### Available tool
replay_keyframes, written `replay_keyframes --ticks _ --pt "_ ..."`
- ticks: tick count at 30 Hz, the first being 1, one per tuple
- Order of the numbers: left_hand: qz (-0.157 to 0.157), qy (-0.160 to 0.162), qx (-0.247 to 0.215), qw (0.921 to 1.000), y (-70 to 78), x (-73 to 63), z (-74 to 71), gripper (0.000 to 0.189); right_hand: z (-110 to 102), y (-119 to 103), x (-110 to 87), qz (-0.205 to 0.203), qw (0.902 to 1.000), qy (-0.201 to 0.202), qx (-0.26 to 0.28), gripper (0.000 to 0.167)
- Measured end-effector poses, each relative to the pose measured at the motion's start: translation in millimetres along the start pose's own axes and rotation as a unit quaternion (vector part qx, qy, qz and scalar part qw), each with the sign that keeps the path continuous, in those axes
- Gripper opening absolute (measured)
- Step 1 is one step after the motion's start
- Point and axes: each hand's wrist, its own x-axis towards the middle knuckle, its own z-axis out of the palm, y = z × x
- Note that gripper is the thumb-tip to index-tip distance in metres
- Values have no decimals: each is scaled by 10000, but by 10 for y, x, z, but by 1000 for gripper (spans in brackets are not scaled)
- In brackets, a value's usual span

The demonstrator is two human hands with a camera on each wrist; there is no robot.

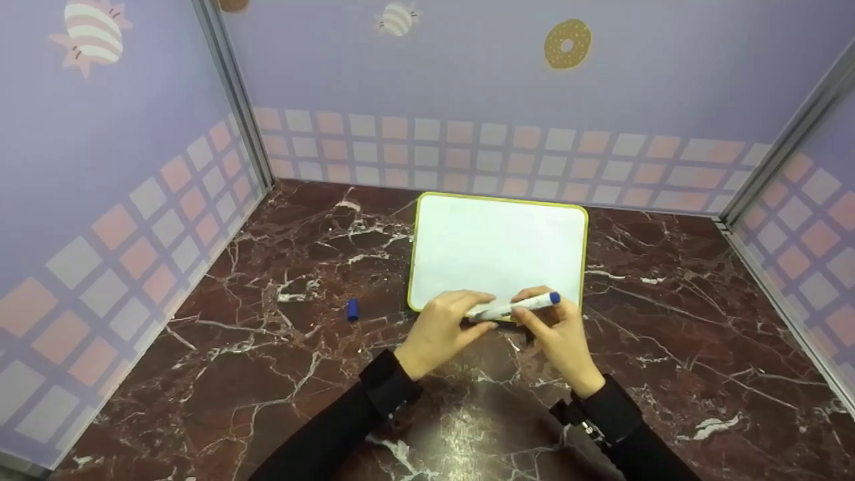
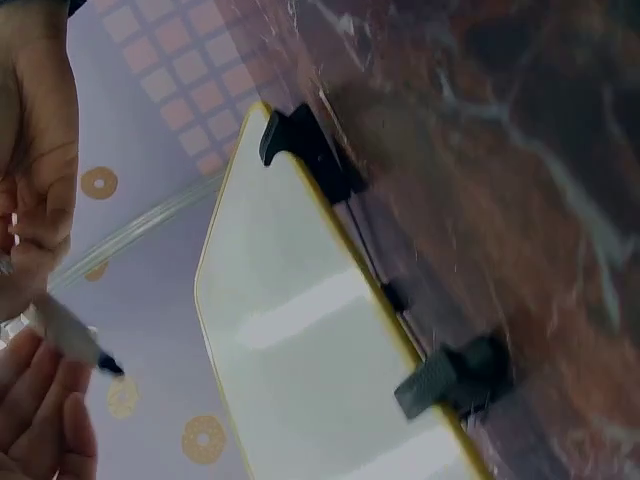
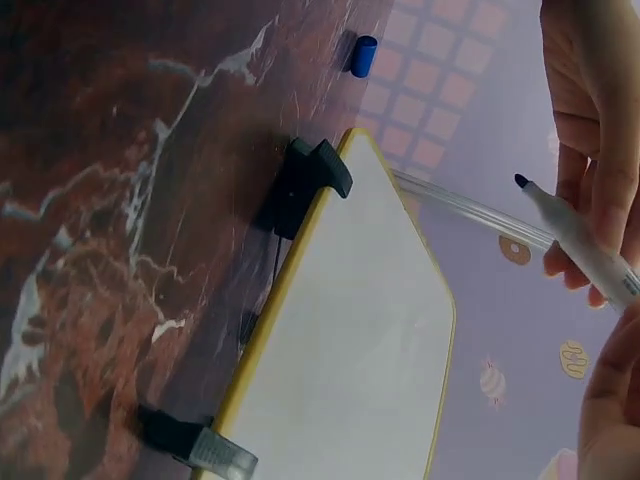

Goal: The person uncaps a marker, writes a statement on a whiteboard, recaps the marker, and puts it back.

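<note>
Both hands hold a white marker (image 1: pixel 501 310) in front of the lower edge of a whiteboard (image 1: pixel 497 247) with a yellow frame. My left hand (image 1: pixel 444 327) grips the marker's left part between thumb and fingers. The right hand (image 1: pixel 558 331) pinches it farther right, and the blue end (image 1: pixel 555 298) sticks out past the fingers. In the right wrist view the uncapped dark writing tip (image 3: pixel 521 181) shows beyond the left hand's fingers. A blue marker cap (image 1: pixel 353 310) stands apart on the table, left of the board.
Black clip feet (image 2: pixel 455 378) sit along the whiteboard's near edge. The dark red marbled table (image 1: pixel 267 374) is bounded by lilac panels (image 1: pixel 467 73) with checks, at the back and both sides.
</note>
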Motion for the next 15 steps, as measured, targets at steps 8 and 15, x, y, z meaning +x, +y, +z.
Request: replay_keyframes --ticks 8,15 --pt "-1816 -81 33 9833 -544 75 -345 54 54 -23 165 -611 9953 745 65 8" --pt "-2589 -438 -724 9622 -900 -24 -428 57 265 185 449 -1002 9876 1204 -139 12"
